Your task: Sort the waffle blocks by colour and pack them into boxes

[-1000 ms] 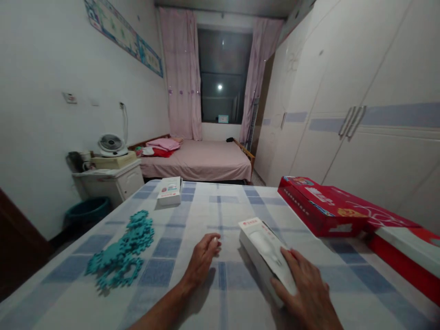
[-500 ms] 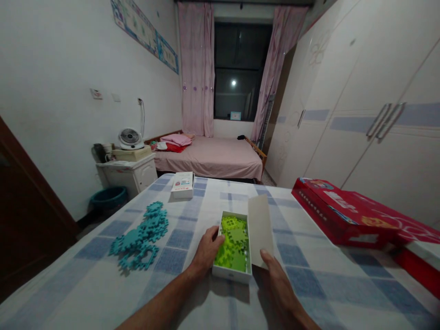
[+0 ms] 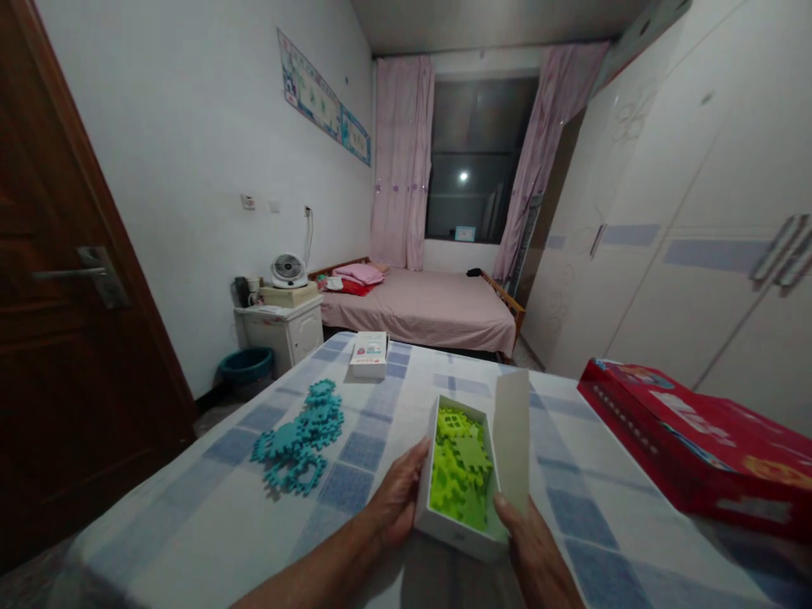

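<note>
A white cardboard box (image 3: 462, 541) with its lid flap (image 3: 512, 436) swung out to the right is full of lime-green toothed plastic building pieces (image 3: 460, 469). My left hand (image 3: 401, 491) is closed against the box's left wall. On the other side, my right hand (image 3: 529, 541) pinches the lower part of the flap beside the box's right corner. The box is slightly turned, its near end apparently raised above the cloth. To the left, a pile of teal toothed building pieces (image 3: 298, 440) lies on the checked tablecloth (image 3: 254, 541).
A smaller white box (image 3: 370, 355) stands at the table's far edge. A large red box (image 3: 691, 444) takes up the right side. Beyond the table are a bed (image 3: 419, 304), a small cabinet with a fan (image 3: 288, 269), and a wardrobe (image 3: 666, 194).
The view has swung left. My left hand has moved from over the green pieces to the box's outer wall. The box has turned and seems lifted, with my right hand still on the flap.
</note>
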Demonstrator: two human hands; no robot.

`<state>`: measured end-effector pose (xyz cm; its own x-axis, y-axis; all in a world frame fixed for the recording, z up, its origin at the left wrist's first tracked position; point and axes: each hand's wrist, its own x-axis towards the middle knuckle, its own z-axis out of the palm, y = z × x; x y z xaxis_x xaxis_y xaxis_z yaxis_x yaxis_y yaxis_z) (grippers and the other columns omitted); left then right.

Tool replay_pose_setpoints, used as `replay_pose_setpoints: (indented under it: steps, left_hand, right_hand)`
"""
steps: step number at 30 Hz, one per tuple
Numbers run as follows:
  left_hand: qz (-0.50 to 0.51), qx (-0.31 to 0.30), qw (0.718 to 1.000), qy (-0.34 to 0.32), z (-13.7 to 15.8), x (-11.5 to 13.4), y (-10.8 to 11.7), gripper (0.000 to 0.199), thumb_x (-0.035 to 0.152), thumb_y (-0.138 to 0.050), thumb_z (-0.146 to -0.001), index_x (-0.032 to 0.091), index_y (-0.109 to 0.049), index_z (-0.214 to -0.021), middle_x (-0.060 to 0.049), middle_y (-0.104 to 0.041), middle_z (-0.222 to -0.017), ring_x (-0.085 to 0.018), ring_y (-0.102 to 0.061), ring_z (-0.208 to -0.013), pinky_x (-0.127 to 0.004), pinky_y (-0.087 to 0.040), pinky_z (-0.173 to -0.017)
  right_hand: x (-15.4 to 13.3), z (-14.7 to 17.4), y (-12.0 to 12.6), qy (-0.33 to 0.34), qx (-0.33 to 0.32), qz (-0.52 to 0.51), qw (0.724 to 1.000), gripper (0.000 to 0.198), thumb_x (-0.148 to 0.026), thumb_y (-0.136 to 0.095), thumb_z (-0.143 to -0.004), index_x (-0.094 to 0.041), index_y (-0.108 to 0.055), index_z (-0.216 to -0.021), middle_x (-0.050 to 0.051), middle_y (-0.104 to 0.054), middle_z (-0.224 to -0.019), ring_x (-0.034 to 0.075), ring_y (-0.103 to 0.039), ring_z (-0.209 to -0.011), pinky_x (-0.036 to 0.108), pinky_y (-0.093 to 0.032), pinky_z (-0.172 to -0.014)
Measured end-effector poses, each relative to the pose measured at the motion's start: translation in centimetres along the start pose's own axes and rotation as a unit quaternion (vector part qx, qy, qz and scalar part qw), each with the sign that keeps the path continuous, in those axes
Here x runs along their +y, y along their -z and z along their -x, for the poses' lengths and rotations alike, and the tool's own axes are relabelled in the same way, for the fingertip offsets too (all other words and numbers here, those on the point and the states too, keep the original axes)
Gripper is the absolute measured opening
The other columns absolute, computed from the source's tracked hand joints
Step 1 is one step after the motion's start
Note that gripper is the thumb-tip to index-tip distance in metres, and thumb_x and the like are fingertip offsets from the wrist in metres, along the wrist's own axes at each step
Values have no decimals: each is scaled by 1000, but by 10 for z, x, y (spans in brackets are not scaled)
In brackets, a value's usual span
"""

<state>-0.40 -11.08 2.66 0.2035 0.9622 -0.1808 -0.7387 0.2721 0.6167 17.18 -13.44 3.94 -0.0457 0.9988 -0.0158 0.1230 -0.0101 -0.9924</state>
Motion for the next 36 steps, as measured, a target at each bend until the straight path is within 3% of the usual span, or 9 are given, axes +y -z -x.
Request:
replay_pose_setpoints:
  steps: [2, 4, 8, 11, 14, 19, 26, 31, 36]
  left_hand:
    - [49, -65, 995, 63, 5, 2, -3, 63, 53, -59, -81, 4, -59, -121, -21, -69, -110, -32, -65, -106, -47, -45, -96]
    - [89, -109, 987, 73, 11, 5, -7, 67, 58, -50, -84, 3, -59, -122, -20, -68, -114, -32, -64, -108, -46, -44, -97]
    - [118, -110, 986, 46, 24, 17, -10, 65, 57, -45, -85, 5, -59, -121, -18, -69, -114, -29, -65, -105, -42, -46, -95]
    - [110, -55, 992, 34, 35, 33, -2, 61, 53, -46, -84, 4, -61, -117, -17, -72, -104, -29, -68, -97, -41, -50, -89]
    - [81, 41, 996, 11, 50, 55, 12, 54, 47, -46, -84, 5, -62, -115, -15, -74, -92, -28, -71, -86, -42, -55, -80]
    - [4, 177, 983, -49, 78, 93, 31, 47, 43, -54, -85, 7, -60, -115, -14, -74, -85, -26, -72, -74, -39, -58, -69]
    - [-70, 236, 961, -127, 104, 141, 46, 39, 34, -51, -89, 8, -59, -116, -13, -74, -81, -24, -71, -66, -38, -60, -62]
    - [-127, 275, 942, -142, 108, 156, 59, 39, 32, -51, -90, 6, -58, -117, -14, -73, -80, -25, -71, -65, -40, -60, -63]
    - [-160, 296, 932, -134, 102, 160, 62, 36, 30, -52, -89, 6, -59, -115, -13, -73, -78, -21, -70, -60, -34, -59, -59]
  right_hand:
    - [-6, 1, 0, 18, -8, 37, 999, 62, -62, -58, -72, -25, -64, -123, 5, -66, -121, 32, -47, -128, 46, -38, -108]
    - [-15, 5, -5, 28, -11, 56, 998, 61, -61, -58, -73, -25, -64, -122, 6, -66, -122, 32, -47, -129, 46, -38, -108]
    - [-32, 14, -21, 9, -51, 8, 999, 61, -63, -51, -79, -24, -61, -125, 7, -62, -127, 30, -51, -125, 44, -45, -102]
    - [-33, 14, -25, -5, -56, -26, 998, 65, -65, -51, -78, -20, -61, -124, 9, -61, -128, 30, -53, -122, 44, -41, -105]
    - [-23, 7, -20, -11, -31, -16, 999, 65, -66, -57, -73, -17, -65, -115, 10, -64, -123, 31, -51, -123, 45, -32, -111]
    - [-7, 5, -23, -39, -16, -82, 996, 62, -58, -61, -72, -17, -63, -119, 10, -64, -123, 32, -53, -121, 45, -39, -107]
    - [3, 9, -32, -103, -38, -165, 980, 68, -54, -63, -73, -15, -56, -128, 10, -69, -112, 30, -59, -111, 41, -48, -95]
    - [9, 9, -29, -120, -39, -154, 980, 62, -53, -66, -70, -15, -60, -120, 10, -70, -106, 30, -62, -105, 39, -50, -89]
    - [8, 9, -36, -175, -126, -207, 954, 48, -45, -64, -72, -14, -61, -109, 8, -71, -94, 28, -65, -91, 36, -52, -77]
